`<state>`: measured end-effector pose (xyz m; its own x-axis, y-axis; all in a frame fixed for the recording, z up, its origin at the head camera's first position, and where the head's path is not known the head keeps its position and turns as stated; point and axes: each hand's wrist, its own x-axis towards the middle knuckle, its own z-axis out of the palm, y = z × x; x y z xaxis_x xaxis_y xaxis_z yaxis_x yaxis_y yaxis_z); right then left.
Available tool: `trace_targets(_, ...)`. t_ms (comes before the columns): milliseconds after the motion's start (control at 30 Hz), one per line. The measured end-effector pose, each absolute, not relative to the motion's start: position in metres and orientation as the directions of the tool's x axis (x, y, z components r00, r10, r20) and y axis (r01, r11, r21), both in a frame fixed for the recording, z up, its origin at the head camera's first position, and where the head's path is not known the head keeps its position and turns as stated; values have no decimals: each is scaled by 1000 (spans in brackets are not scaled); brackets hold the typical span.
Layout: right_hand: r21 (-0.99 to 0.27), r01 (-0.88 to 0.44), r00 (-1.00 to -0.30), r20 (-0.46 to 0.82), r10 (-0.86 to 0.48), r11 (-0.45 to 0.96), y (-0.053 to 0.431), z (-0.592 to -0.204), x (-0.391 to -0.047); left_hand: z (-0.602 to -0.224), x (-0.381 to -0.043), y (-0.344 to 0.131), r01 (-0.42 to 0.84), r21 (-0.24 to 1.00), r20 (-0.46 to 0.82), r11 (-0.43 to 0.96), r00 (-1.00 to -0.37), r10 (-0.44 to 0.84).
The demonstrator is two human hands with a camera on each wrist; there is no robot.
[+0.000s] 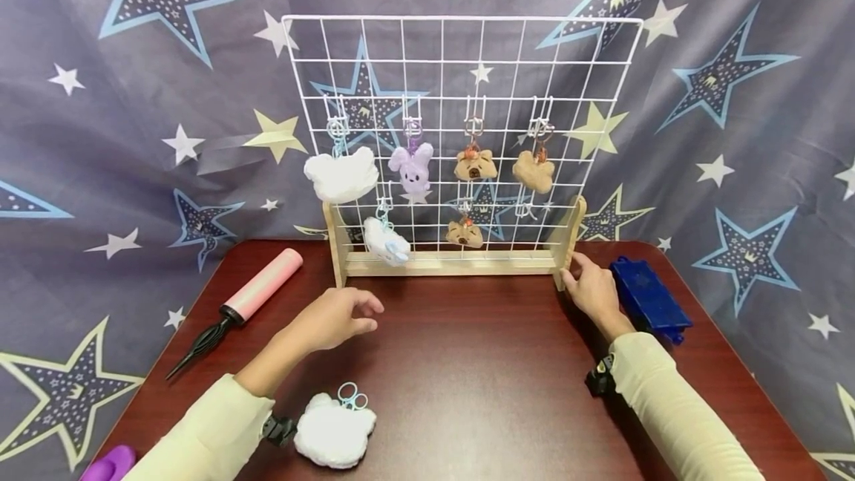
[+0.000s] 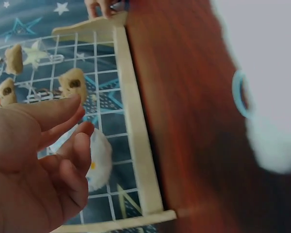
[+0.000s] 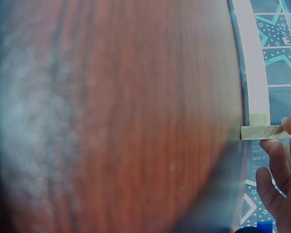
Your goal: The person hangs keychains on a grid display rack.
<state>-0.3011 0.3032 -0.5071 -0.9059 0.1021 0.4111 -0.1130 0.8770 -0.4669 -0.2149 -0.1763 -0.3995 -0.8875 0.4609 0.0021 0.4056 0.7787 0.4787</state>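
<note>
My right hand (image 1: pixel 594 289) pinches the right wooden foot of the display rack's stand (image 1: pixel 454 263) between thumb and fingers; the right wrist view shows the wooden end piece (image 3: pixel 264 132) between them. My left hand (image 1: pixel 341 318) hovers over the table in front of the rack's left foot, fingers loosely bent and holding nothing. Behind it, a white wire grid (image 1: pixel 461 18) stands upright with plush keychains on hooks: a large white one (image 1: pixel 342 175), a purple bunny (image 1: pixel 413 169), brown ones (image 1: pixel 475 165) and a lower white one (image 1: pixel 386 242). Below my left wrist lies a white plush keychain (image 1: pixel 334 430) with light-blue rings.
A pink hand pump (image 1: pixel 263 284) with a black nozzle lies at the left. At the right is a dark blue box-like object (image 1: pixel 649 299), close to my right hand. Part of a purple object (image 1: pixel 113 462) shows at the lower left corner. Star-patterned cloth hangs behind the table.
</note>
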Motion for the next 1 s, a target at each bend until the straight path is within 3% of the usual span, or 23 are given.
trace_targets(367, -474, -113, -905, 413, 106, 873, 303, -507, -302, -420, -196, -202, 318, 436, -268, 842, -847, 459)
trace_targets(667, -474, -104, -908, 403, 111, 874, 304, -508, -302, -430, -182, -204, 309, 432, -306, 847, -834, 460)
trace_targets(1000, -468, -97, -913, 392, 108, 879, 303, -507, -301, -440, -174, -202, 313, 343, -305, 886, -855, 420)
